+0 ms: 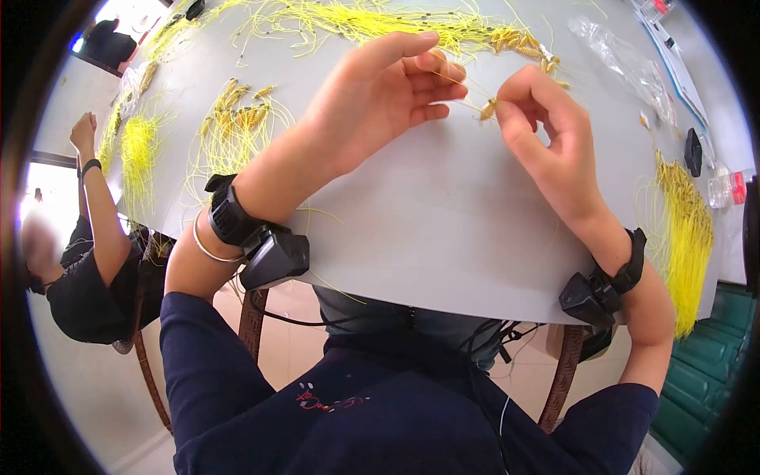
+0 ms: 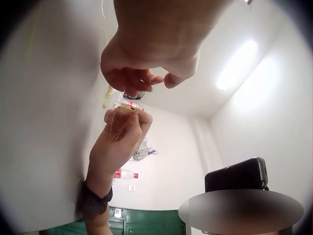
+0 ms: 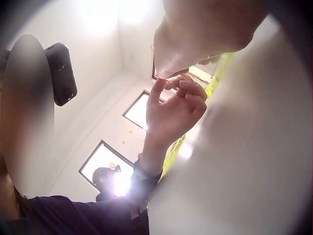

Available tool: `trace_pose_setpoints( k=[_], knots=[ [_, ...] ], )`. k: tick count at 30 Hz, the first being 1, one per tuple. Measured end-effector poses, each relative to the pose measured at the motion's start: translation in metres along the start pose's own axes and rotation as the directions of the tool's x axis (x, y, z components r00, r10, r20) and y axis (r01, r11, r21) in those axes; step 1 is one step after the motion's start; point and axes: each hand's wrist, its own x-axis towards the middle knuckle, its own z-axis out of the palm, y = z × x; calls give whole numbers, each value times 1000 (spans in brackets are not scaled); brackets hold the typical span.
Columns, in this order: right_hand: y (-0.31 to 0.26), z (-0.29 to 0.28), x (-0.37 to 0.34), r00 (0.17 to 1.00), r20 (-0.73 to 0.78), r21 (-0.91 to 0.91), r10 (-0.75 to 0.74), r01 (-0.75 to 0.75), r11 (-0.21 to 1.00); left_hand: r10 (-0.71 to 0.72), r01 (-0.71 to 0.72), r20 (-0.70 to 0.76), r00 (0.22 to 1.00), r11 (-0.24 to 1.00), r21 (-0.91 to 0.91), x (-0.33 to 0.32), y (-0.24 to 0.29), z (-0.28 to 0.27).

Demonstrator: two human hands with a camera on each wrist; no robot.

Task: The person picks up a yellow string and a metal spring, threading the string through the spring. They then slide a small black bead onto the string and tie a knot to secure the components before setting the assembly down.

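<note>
One gold coil (image 1: 488, 110) pinched in right hand (image 1: 552, 146); thread (image 1: 473, 81) reaches left hand (image 1: 380, 99).

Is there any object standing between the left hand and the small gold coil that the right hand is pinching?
Nothing visible blocks the gap between the left hand and the gold coil; only thin line crosses it.

1. The grey tabletop (image 1: 443, 229) is spread beneath the left fingers (image 1: 434, 95) and right fingers (image 1: 546, 91).
2. Pale floor (image 1: 291, 348) and brown patterned chair parts (image 1: 252, 326) are seen nearer the body than the fingers.
3. Green panels (image 1: 704, 384) are set to the right of the right fingers.
4. White wall (image 2: 171, 178) is lit beyond them, a long light (image 2: 237, 65) being mounted higher.
5. Dark-framed windows (image 3: 138, 110) are filled with glare behind the left fingers.
</note>
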Motion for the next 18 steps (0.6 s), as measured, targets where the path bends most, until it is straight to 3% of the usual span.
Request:
trace_pose_setpoints(
  k=[2, 3, 6, 8, 9, 12, 18],
  knots=[
    [2, 3, 0, 1000, -11, -2, 4, -4, 1000, 141, -146, 69, 988, 987, 69, 2, 0, -2],
    [4, 4, 0, 1000, -26, -1, 9, -9, 1000, 145, -149, 68, 987, 986, 70, 0, 0, 5],
    [5, 7, -1, 999, -39, -23, -18, 17, 1000, 260, -245, -57, 964, 951, 190, -3, -6, 26],
    [4, 8, -1, 998, -49, -49, -40, 38, 998, 295, -310, 107, 949, 830, 463, -4, -10, 26],
    [3, 8, -2, 996, -60, -76, -60, 55, 996, 328, -352, 134, 935, 810, 469, -3, -11, 26],
    [-1, 10, -3, 984, -80, -182, -156, 140, 973, 331, -345, 124, 935, 775, 529, -4, -7, 25],
    [1, 8, -3, 947, -281, -101, -154, 130, 986, 256, -264, 92, 962, 791, 551, -5, -7, 27]
  ],
)
